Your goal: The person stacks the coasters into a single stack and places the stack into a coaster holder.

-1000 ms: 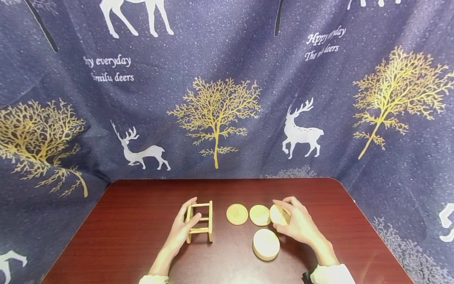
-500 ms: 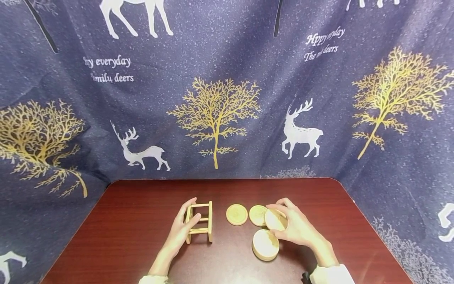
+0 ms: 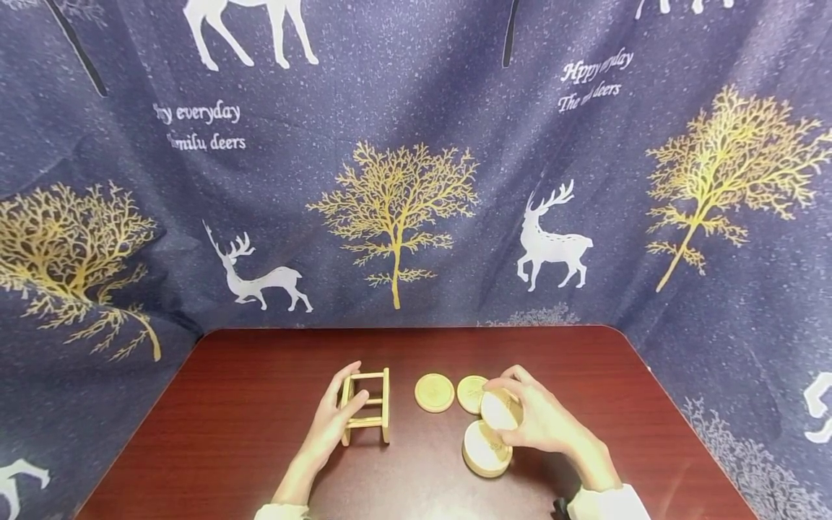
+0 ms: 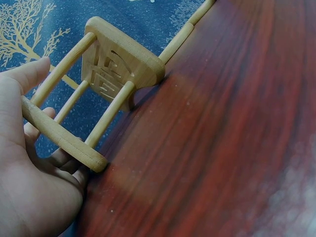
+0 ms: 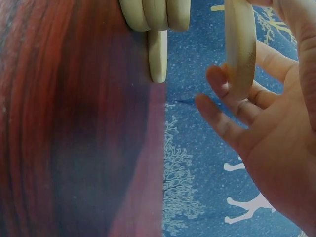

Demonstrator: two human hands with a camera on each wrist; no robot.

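My left hand (image 3: 323, 426) grips a small wooden coaster rack (image 3: 386, 412) by its left end, standing on the table. In the left wrist view the rack's far panel (image 4: 121, 59) shows carved cut-outs, joined to the near bar by round rods. My right hand (image 3: 549, 415) pinches a round wooden coaster (image 3: 500, 410) by its edge. That coaster hangs over the back right of a short stack of coasters (image 3: 484, 451); in the right wrist view a gap separates the held coaster (image 5: 242, 54) from the stack (image 5: 155, 15).
Two flat coasters lie between the hands: one at left (image 3: 434, 393), the other (image 3: 469, 394) close behind the held one and partly covered by it. The dark red table (image 3: 260, 375) ends at a blue curtain (image 3: 416, 94) with deer and trees.
My right hand has lifted the rightmost coaster and carried it left and nearer, over the edge of the stack. My left hand and the rack have stayed still.
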